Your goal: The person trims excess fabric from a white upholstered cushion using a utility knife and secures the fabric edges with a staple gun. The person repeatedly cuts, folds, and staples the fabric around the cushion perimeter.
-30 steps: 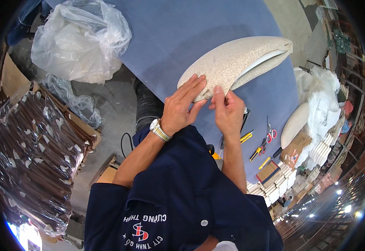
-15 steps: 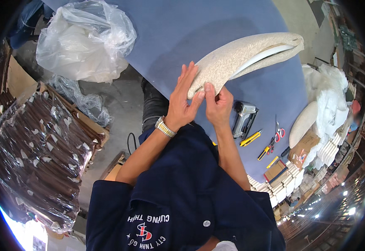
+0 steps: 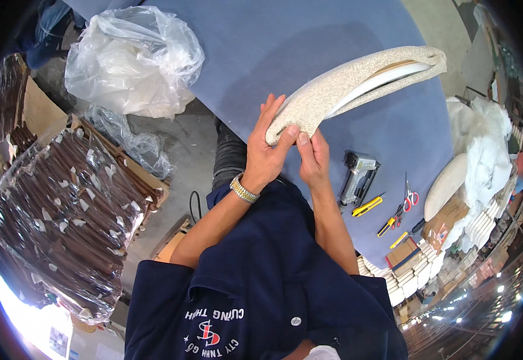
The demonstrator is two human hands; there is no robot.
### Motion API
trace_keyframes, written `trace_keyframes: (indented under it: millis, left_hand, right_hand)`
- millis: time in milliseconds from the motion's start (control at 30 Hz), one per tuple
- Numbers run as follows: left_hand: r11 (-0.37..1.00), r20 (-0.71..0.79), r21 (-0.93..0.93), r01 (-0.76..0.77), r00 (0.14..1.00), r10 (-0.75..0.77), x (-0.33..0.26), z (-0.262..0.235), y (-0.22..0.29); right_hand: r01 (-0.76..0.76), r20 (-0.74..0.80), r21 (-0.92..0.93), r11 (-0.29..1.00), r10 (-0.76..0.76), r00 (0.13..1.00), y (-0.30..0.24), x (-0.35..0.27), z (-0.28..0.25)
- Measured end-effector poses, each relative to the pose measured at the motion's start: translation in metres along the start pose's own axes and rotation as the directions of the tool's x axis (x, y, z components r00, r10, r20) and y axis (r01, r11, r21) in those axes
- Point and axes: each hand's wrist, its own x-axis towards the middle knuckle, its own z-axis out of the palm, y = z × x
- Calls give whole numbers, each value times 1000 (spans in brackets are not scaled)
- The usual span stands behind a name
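Over blue tabletop [image 3: 393, 129], left hand [image 3: 267, 155] and right hand [image 3: 315, 162] grasping near end of beige fabric-covered piece [image 3: 321, 93]

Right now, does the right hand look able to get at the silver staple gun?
Probably yes. The staple gun lies on the blue table just right of the right hand, with nothing visible between. However, that hand is pinching the curved fabric-covered piece, so it would likely have to let go first.

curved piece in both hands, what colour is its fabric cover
The fabric cover is a flecked beige; it shows best in the head view.
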Motion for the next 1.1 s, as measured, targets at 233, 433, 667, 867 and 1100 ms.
trace_keyframes:
  millis: [233,433,667,867,1100]
  left_hand:
    - [991,-33,54,-122,992,124,-9,11,-3]
    - [977,2,146,-153,988,155,-16,16,-6]
    - [938,76,231,-258,966,247,-22,26,-11]
    - [929,71,283,-237,972,226,-29,25,-12]
    - [911,95,302,-282,959,266,-34,27,-17]
  right_hand:
    - [-54,78,-152,987,66,995,-17,-10,-22]
    - [-364,-440,-729,580,11,898,30,-84,-124]
    - [-626,-668,-708,327,-20,744,103,-132,-168]
    - [-718,-607,-90,690,534,589,0,-112,-164]
    - [-267,-85,-338,903,253,964,-93,-89,-93]
